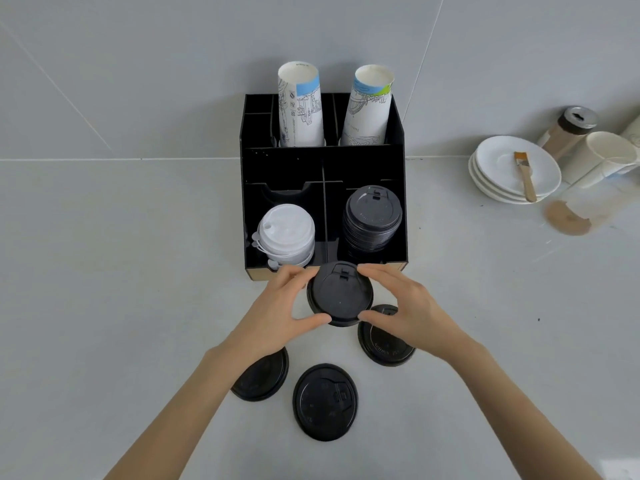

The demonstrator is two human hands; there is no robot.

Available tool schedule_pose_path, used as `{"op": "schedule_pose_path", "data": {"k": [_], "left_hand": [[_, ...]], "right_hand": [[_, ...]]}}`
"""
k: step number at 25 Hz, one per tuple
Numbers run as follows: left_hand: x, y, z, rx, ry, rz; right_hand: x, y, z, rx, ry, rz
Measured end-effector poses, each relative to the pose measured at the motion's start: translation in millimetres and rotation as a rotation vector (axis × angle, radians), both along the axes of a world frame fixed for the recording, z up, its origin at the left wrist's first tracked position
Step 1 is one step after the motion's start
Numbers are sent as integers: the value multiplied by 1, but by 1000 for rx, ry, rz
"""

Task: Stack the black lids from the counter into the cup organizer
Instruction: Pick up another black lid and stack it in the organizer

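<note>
Organizer (322,161) upper centre; cup stacks (300,109) in rear slots, lid stacks (372,220) in front slots. Loose lids (325,401) lower centre. Saucers (512,171) far right.

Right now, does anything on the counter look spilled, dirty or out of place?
Yes. A brown smear stains the counter in front of the stacked white saucers, like spilled powder or liquid. A brush lies on the top saucer.

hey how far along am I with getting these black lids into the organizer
Done: a tall stack of black lids already sits in the organizer's front right compartment. In hand: your left hand and right hand together hold one black lid just in front of the organizer. Left: three loose lids on the counter, at left, middle and right.
</note>
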State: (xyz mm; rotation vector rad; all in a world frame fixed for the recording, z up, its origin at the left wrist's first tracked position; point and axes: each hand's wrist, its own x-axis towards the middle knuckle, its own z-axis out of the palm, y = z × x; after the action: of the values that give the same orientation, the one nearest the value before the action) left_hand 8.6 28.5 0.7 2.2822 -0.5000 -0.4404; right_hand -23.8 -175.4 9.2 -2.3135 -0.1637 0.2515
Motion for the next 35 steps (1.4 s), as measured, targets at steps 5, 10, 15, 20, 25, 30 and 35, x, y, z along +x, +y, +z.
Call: {"op": "schedule_pose_path", "data": {"k": [5, 10, 15, 20, 25, 30, 35], "left_hand": [[11, -16, 13, -61, -92, 36], [30, -34, 23, -87, -126, 57], [58, -55, 29, -62, -132, 52], [88, -65, 24, 2, -132, 18], [102, -71, 17, 10, -105, 3], [110, -77, 10, 24, -84, 3], [113, -79, 6, 38, -63, 13]], "right_hand": [[11, -13, 19, -8, -85, -26], [27, -26, 30, -36, -148, -61], [53, -38, 34, -96, -166, -85], [74, -44, 32, -112, -140, -124], [87, -46, 24, -144, -117, -141], [95, -52, 17, -203, -100, -133], [98, -51, 15, -265, -94, -120]]}}
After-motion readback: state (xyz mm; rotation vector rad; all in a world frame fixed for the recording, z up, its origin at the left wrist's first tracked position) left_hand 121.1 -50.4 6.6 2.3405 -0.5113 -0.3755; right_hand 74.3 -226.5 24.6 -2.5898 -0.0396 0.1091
